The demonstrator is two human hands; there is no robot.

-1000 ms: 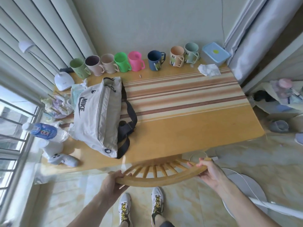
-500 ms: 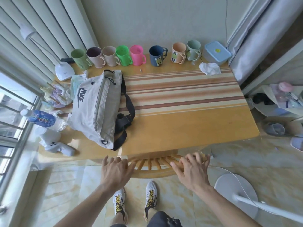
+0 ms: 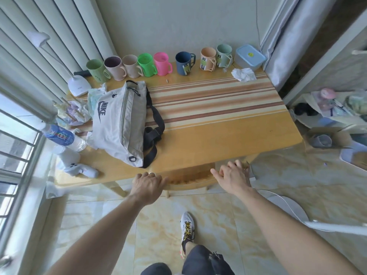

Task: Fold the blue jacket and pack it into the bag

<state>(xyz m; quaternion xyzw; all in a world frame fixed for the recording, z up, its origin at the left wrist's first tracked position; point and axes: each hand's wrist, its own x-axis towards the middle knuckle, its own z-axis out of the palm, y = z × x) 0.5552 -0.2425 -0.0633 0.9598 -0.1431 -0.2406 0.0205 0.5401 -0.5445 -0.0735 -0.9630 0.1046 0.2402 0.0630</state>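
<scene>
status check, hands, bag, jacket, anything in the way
Left hand on the chair back at the table edge, right hand open, holding nothing. Bag zipped shut on the table. No blue jacket in view. Space right of bag bare.

The one camera is sitting on the person's head, looking forward and steeply down, close over the wooden table [image 3: 218, 139] and the tiled floor [image 3: 99, 215].

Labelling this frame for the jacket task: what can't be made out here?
- Blue jacket: nowhere in the head view.
- Bag: zipper looks shut, so contents hidden.
- Chair: mostly under the table.
- Left hand fingertips: hidden over the chair back.
- Mug label: too small to read.
</scene>
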